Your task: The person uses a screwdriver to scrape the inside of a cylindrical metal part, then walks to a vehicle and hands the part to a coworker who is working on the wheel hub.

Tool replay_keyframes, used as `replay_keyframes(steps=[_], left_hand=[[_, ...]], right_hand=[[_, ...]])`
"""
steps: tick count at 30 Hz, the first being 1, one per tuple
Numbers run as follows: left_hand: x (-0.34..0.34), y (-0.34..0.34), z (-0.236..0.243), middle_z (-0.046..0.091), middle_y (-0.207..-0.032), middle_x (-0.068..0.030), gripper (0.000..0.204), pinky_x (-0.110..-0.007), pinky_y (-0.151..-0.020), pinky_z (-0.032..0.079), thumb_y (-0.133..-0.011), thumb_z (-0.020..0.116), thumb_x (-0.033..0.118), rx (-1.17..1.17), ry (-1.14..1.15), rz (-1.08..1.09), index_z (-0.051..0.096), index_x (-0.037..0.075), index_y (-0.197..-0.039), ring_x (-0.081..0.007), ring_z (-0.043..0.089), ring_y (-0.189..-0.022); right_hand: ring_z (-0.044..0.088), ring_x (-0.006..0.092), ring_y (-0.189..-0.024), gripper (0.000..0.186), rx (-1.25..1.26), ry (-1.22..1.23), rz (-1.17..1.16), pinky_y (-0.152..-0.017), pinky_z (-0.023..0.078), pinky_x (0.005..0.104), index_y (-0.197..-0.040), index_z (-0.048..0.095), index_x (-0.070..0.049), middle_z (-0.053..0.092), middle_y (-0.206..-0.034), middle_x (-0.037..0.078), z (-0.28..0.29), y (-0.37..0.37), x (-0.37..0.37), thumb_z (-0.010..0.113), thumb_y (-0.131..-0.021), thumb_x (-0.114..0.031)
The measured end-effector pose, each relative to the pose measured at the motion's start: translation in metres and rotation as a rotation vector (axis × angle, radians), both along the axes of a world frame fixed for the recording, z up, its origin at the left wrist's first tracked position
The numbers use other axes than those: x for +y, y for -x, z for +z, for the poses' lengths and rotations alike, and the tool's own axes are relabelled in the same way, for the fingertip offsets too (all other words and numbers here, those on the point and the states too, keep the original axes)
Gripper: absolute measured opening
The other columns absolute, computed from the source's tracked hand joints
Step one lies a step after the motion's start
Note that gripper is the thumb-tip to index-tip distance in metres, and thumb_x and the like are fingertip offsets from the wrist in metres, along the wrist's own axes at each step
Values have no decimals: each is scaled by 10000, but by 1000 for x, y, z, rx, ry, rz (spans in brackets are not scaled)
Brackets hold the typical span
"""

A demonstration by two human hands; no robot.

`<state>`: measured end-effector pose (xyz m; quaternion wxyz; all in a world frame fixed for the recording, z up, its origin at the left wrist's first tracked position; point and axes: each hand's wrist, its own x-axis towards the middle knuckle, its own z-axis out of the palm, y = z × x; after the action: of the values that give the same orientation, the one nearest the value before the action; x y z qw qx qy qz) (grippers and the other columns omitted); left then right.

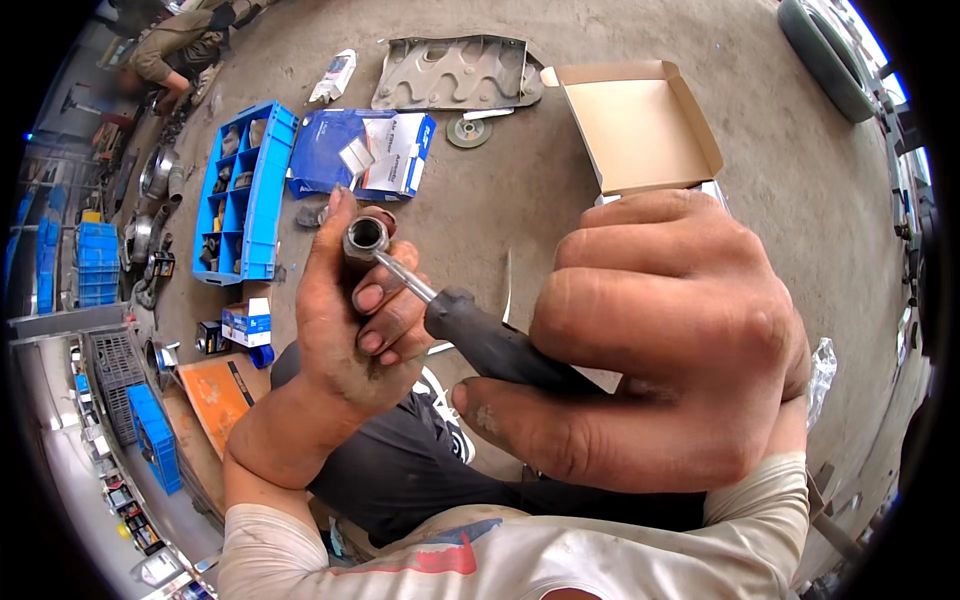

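Note:
My left hand [335, 335] holds a small hollow metal fitting [352, 250], a thick-walled tube with its round opening facing up, between thumb and curled fingers. In my right hand [675, 340] is a screwdriver [490, 335] with a dark handle and a bright metal shank. The shank slants up and left to the fitting, and its end is at the lower right of the fitting's rim. Whether the tip presses on the rim or sits just behind it, I cannot tell. Both hands are raised in front of my lap, above dark trousers [410, 460].
Beyond the hands lie a blue compartment bin [262, 195] with metal parts, a blue-and-white box [325, 150], a stamped metal plate [450, 75], a disc [468, 131] and an open cardboard box [640, 125]. A tyre [825, 60] stands far right. Another person [165, 50] bends at far left.

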<state>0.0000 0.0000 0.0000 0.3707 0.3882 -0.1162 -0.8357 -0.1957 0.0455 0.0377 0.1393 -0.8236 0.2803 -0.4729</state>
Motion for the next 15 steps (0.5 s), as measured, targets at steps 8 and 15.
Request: replay_keyframes(steps=[8, 15], left_hand=[[6, -5, -1, 364, -435, 41, 383, -220, -255, 196, -950, 338, 479, 81, -22, -4, 523, 147, -901, -83, 271, -248], [6, -1, 3, 389, -450, 31, 375, -233, -246, 235, -938, 355, 498, -86, 3, -47, 520, 163, -903, -92, 276, -249]], right_hand=[[402, 109, -385, 204, -206, -18, -66, -354, 267, 240, -723, 685, -105, 423, -513, 10, -6, -12, 1, 748, -529, -121], [406, 95, -373, 231, -137, 30, 10, -352, 287, 219, -796, 701, -94, 427, -500, 15, -6, 0, -2, 715, -589, -197]])
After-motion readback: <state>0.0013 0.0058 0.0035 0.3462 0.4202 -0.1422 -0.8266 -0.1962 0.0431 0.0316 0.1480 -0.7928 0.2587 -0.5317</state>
